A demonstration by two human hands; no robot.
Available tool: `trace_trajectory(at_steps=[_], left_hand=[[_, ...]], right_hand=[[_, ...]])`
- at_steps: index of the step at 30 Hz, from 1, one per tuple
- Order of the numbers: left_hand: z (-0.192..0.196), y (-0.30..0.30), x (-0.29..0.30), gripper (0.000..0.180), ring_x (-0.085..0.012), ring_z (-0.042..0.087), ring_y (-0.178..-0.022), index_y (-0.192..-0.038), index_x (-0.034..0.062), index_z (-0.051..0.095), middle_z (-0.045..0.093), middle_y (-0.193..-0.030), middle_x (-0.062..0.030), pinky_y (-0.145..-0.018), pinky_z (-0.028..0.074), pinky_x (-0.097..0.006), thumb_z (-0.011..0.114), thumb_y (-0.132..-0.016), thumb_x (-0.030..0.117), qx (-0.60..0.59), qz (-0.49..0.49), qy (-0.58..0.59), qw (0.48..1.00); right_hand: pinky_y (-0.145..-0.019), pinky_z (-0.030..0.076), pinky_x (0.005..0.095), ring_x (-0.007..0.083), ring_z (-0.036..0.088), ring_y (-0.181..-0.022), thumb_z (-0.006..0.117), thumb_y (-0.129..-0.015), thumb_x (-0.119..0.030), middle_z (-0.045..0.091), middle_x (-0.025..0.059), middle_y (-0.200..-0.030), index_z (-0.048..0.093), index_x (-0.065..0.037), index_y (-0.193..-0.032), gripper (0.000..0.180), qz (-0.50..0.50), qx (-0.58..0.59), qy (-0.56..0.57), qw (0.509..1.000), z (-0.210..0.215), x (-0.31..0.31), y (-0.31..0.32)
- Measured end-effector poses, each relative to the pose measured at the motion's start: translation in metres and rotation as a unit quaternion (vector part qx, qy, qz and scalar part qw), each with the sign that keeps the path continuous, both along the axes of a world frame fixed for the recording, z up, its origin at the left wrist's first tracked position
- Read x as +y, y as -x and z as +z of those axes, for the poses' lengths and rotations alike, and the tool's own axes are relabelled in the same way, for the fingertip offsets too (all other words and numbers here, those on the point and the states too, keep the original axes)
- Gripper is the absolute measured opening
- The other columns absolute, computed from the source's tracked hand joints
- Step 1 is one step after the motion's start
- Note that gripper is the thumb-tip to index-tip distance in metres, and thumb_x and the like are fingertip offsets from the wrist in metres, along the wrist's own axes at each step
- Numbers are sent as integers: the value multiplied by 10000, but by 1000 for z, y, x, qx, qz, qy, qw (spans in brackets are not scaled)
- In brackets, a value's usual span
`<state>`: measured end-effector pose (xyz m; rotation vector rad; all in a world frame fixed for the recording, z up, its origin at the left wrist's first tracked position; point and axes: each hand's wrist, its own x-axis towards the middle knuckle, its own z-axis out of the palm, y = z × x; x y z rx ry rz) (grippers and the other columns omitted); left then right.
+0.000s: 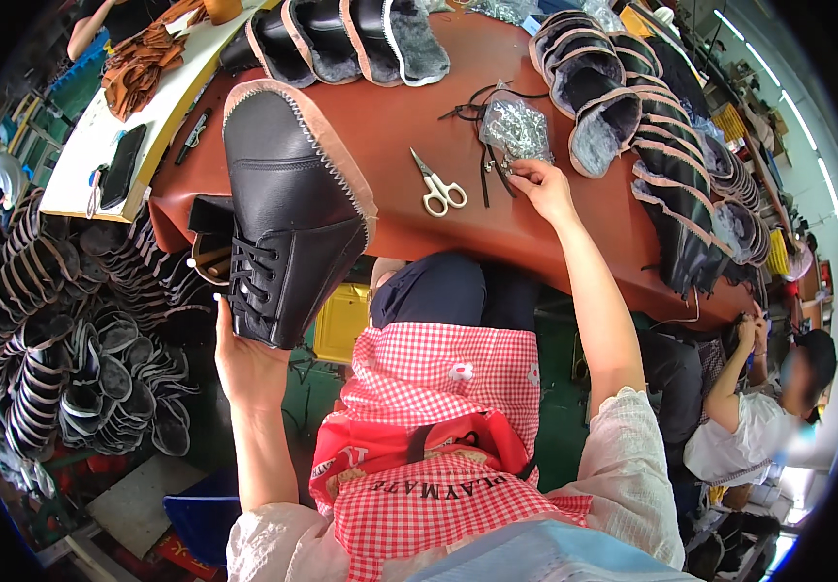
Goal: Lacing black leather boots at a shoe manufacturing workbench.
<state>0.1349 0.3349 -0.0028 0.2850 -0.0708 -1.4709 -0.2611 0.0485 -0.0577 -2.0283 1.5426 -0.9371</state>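
My left hand (252,364) grips a black leather lace-up shoe upper (288,209) by its ankle end, holding it up over the table's left front edge. A tan lining edge with zigzag stitching runs around the upper, and its black laces are threaded. On the brown-covered table (370,175), the fingertips of my right hand (543,189) are pinched beside a clear plastic bag (516,128) of small silvery pieces. Whatever they hold is too small to make out. Black cords (485,160) lie by the bag. White-handled scissors (443,197) rest left of my right hand.
Fur-lined black uppers (341,44) line the far edge, with more rows (671,165) at the right. A phone (123,167) lies on a pale side table (75,189). Piled uppers (113,359) stand at left. Another person (744,427) works at right.
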Motion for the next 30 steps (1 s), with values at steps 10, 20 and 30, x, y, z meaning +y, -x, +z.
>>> trace_trajectory(at_steps=[10,20,30], left_hand=[[-7,18,-11,487,-338,543,-1200,-1352,61,480,523,-1352,-153,-847,553,-493,318,-1023,381,119,-38,51,991],[-9,36,-5,532,-306,527,-1224,-1390,59,430,506,-1372,-143,-853,562,-433,314,-1018,421,108,-58,70,990],[-5,41,0,518,-275,572,-1169,-1357,73,472,549,-1331,-118,-833,563,-383,384,-998,435,71,-58,38,995]], right_hand=[[-675,522,328,213,693,-771,706,-814,-158,711,108,-853,694,-71,-949,161,-6,93,-99,991,48,-8,-11],[-590,510,311,176,658,-591,721,-797,-127,693,102,-792,692,-46,-927,156,-25,133,-102,985,52,-11,-11],[-570,502,283,140,660,-592,719,-798,-110,706,106,-789,696,-14,-923,160,-36,70,-135,988,44,-17,-8]])
